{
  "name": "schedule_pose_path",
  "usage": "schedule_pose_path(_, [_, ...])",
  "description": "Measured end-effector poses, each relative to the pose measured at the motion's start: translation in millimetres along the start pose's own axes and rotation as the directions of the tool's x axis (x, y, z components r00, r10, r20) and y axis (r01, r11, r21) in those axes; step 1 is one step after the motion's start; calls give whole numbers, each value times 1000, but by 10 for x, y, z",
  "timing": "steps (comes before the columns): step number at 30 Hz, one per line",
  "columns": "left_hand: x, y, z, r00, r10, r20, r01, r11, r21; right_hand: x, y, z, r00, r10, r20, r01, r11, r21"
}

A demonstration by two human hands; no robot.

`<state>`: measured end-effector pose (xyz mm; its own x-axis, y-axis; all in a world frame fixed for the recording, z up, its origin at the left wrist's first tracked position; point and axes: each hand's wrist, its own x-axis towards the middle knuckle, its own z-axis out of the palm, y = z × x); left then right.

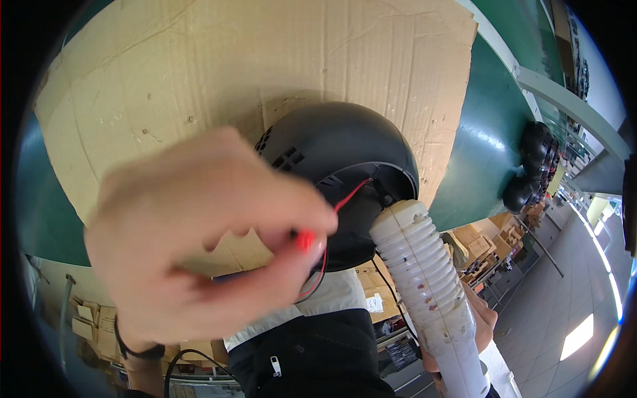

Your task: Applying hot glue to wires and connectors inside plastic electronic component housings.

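Note:
My left hand, blurred, is closed in a pinch in front of a rounded black plastic shell. A thin red wire runs from inside the shell to its fingertips, where a blurred bright red piece shows between thumb and finger. Below the pinch, red and black wire loops down. From the lower right, my right hand grips a stained white ribbed hand tool, partly hidden behind its body. The tool's front end points at the shell's opening, where its tip cannot be seen.
Under the shell lies a cardboard sheet on a green tabletop. More black shells stand at the right edge. A pale metal frame crosses the upper right. Cardboard boxes sit lower right. A dark cable hangs below the shell.

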<state>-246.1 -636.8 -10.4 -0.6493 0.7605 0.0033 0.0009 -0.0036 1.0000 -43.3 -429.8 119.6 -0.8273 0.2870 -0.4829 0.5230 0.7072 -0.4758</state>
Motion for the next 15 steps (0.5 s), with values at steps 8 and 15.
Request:
schedule_pose_path(8, [-296, 122, 235, 983, 179, 45, -183, 919, 348, 51, -24, -66, 997, -5, 77, 2, 999, 42])
schedule_pose_path(15, [-313, 147, 312, 972, 220, 82, -234, 869, 437, 122, -135, -79, 998, -44, 45, 48, 996, -80])
